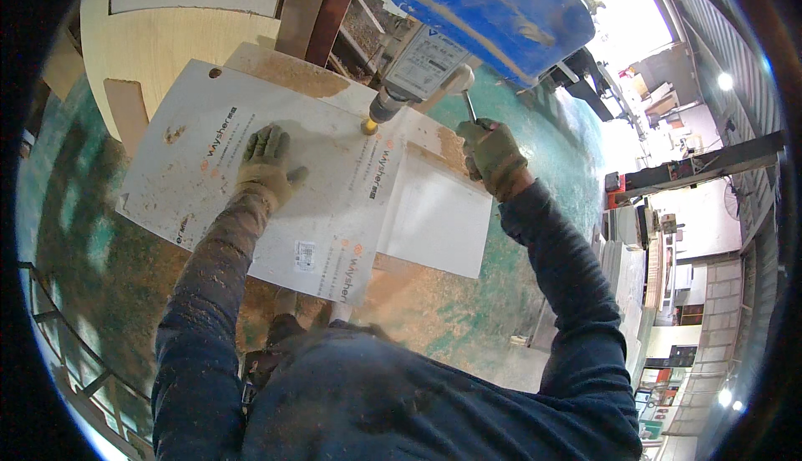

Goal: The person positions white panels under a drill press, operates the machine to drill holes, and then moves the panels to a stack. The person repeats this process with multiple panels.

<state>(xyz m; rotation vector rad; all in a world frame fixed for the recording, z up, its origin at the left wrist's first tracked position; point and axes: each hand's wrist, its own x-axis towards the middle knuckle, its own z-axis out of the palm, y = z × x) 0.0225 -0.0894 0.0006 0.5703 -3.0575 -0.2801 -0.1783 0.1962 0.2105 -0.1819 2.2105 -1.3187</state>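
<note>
My left hand, in a dusty work glove, lies flat on a white board wrapped in printed film, its fingers stretched out. To the right, my gloved right hand is wrapped round the metal feed lever of a drill press. Below the machine's head is the chuck, with a yellow-tipped drill bit at the board's far edge. Whether the bit touches the board I cannot tell. A round hole shows near the board's far left corner.
A smaller white panel lies right of the board. The drill press has a blue cover. Far left stands a pale wooden panel. Sawdust litters the green floor. Stacked sheets stand to the right.
</note>
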